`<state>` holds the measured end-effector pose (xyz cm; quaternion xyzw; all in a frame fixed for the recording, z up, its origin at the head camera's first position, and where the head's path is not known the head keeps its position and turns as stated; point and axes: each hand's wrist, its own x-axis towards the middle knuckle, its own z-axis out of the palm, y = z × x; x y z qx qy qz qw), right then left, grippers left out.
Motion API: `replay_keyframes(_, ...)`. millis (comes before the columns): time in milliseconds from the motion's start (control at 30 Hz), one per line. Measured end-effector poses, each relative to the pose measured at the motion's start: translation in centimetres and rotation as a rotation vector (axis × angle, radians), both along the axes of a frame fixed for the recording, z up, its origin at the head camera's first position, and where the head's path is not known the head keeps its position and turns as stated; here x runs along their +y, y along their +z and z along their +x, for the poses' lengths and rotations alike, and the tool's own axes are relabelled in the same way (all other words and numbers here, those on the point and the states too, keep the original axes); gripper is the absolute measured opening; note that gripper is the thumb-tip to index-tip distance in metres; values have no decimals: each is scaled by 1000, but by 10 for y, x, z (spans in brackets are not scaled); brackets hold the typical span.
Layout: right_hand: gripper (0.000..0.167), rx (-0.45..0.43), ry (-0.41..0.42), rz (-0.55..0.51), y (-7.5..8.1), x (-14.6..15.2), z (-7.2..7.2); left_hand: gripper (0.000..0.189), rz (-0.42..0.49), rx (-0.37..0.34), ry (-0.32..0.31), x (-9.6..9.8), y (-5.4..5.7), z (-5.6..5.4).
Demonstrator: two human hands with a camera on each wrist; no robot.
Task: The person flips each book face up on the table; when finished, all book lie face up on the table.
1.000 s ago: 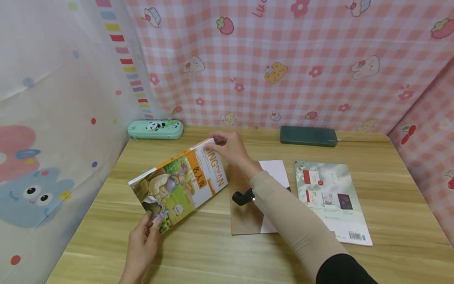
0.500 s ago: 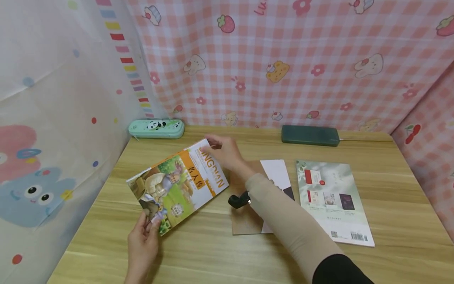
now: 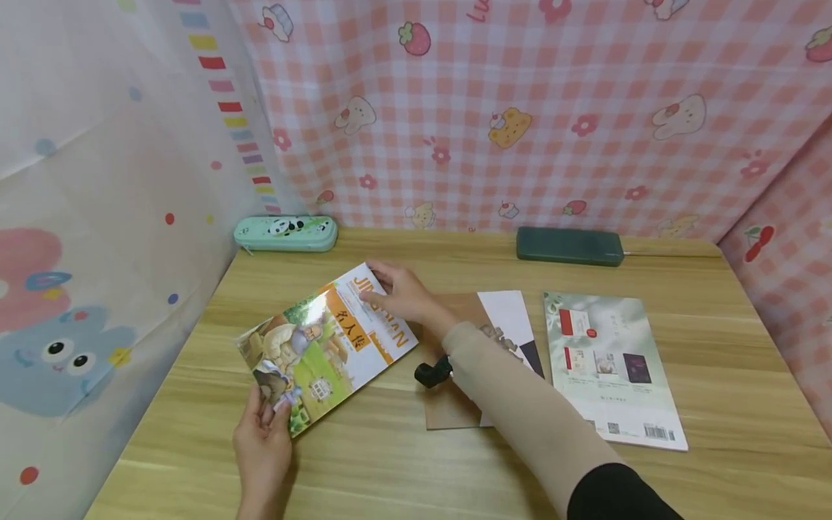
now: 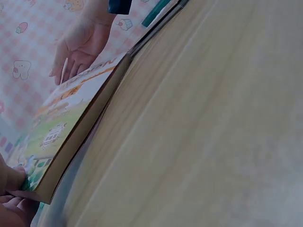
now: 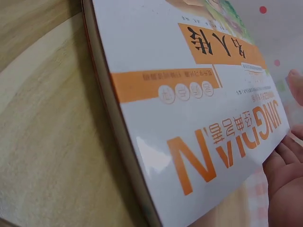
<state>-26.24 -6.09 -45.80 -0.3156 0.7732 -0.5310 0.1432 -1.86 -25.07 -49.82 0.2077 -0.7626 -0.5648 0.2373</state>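
At the book (image 3: 328, 354), left hand (image 3: 263, 444) grips, right hand (image 3: 404, 290) unclear; only wrist views show page edges (image 4: 79, 135).

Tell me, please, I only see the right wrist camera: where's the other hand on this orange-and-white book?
Observer: The left hand pinches the picture end of the book, by the corner nearest the person.
Operator: Cool! And what's at the back left of the table?
Observer: A mint-green case with pandas on it stands at the back left of the table.
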Motion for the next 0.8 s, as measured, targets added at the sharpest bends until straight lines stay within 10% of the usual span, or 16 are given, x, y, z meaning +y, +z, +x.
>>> replay_keyframes(367,80,-169,103,124,-20,1,-1,65,202,-110,-5,1,0,-3)
replay_keyframes(800,74,-88,86,191,-25,3,-2,63,164,-177,43,6,10,-6)
